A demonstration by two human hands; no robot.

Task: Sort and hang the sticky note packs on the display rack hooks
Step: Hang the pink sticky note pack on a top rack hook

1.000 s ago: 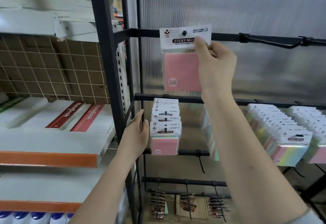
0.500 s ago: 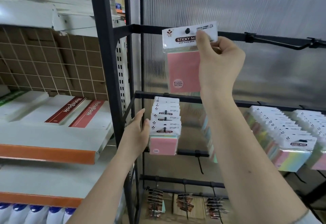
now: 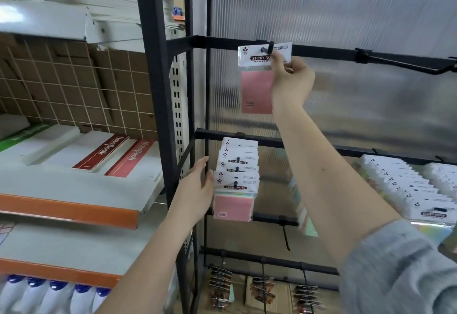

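On the top hook (image 3: 268,48), pink pack (image 3: 257,91) now threaded

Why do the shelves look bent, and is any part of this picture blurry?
Head view: the wide lens bows the rack's top bar and the frame post; the bottles at the lower left and the sleeve are soft; the pink pack stays fairly sharp.

Pink pack (image 3: 256,91) now threaded farther onto the hook (image 3: 268,48), peg poking out through the header hole; right hand (image 3: 291,78) now lower on the card, below the hook, pinching its edge.
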